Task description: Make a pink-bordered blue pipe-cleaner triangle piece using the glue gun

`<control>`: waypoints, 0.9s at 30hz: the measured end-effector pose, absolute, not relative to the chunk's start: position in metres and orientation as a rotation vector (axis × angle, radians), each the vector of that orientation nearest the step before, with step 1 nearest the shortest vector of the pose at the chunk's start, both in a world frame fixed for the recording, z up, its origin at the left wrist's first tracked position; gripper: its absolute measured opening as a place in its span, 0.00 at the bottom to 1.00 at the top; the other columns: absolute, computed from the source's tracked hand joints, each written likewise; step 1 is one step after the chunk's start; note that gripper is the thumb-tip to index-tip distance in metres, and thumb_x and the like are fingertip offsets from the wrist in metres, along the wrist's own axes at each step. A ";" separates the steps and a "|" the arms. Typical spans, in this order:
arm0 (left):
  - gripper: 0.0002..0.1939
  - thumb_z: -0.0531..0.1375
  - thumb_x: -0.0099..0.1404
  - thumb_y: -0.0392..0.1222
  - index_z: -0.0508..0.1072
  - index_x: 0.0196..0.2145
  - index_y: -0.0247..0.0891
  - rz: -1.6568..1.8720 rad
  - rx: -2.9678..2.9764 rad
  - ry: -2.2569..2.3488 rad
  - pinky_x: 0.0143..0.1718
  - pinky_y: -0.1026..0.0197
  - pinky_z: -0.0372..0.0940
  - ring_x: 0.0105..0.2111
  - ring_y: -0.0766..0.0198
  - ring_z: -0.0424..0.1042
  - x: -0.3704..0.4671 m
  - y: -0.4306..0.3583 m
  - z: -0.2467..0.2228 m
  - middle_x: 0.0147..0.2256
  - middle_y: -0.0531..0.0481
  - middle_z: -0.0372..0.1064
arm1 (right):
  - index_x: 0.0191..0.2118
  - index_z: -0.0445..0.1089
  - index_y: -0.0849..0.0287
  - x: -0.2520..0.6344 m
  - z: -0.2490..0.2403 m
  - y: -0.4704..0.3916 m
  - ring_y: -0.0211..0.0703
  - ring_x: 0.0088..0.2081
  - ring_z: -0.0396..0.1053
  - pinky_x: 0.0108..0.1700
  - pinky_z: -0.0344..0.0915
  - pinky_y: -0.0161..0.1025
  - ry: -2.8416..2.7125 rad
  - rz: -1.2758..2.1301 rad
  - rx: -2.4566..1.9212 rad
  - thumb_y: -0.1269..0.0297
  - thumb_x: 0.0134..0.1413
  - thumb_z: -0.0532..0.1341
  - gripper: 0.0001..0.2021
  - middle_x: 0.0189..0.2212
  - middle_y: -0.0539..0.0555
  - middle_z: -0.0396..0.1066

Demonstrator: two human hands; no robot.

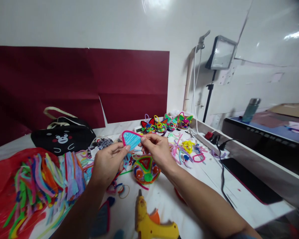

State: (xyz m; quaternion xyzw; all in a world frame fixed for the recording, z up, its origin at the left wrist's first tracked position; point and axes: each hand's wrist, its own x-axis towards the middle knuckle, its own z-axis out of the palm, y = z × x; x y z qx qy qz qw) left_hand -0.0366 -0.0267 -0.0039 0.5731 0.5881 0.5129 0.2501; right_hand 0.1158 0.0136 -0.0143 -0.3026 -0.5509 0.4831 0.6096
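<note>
A blue ear-shaped pipe cleaner piece (131, 139) with a pink edge is held up between both hands. My left hand (109, 161) pinches its lower left side. My right hand (157, 148) grips its right end between thumb and fingers. Just below them on the table rests a round, colourful pipe cleaner animal head (146, 171) with orange eyes and a green nose. Nearer to me lies a yellow glue gun (149, 219), nozzle pointing away. Another blue piece with a pink edge (103, 217) is partly hidden by my left forearm.
Bundles of coloured pipe cleaners (40, 179) lie on a red plastic bag (2, 172) at left, before a black bag (62, 136). Several finished animal heads (184, 121) stand at the back. Loose pipe cleaners (188, 146), a power strip (213, 144) and a black phone-like slab (249, 181) are at right.
</note>
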 end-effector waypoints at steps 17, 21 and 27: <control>0.12 0.63 0.56 0.48 0.74 0.32 0.36 1.404 1.483 1.516 0.13 0.69 0.48 0.12 0.73 0.52 -0.045 -0.016 -0.008 0.13 0.61 0.59 | 0.24 0.73 0.62 0.115 -0.015 0.019 0.31 0.19 0.62 0.21 0.59 0.30 -1.161 1.388 -0.654 0.59 0.44 0.67 0.10 0.20 0.50 0.72; 0.13 0.63 0.56 0.48 0.74 0.34 0.36 1.404 1.459 1.533 0.12 0.69 0.45 0.12 0.73 0.51 -0.047 -0.016 -0.008 0.14 0.61 0.58 | 0.24 0.74 0.61 0.115 -0.016 0.022 0.32 0.19 0.62 0.21 0.58 0.31 -1.170 1.422 -0.639 0.58 0.42 0.68 0.10 0.21 0.51 0.73; 0.12 0.63 0.55 0.48 0.74 0.32 0.36 1.395 1.481 1.533 0.12 0.68 0.46 0.11 0.72 0.52 -0.047 -0.016 -0.006 0.13 0.60 0.59 | 0.23 0.74 0.61 0.117 -0.016 0.023 0.32 0.19 0.62 0.21 0.59 0.31 -1.194 1.441 -0.617 0.56 0.41 0.69 0.12 0.19 0.50 0.72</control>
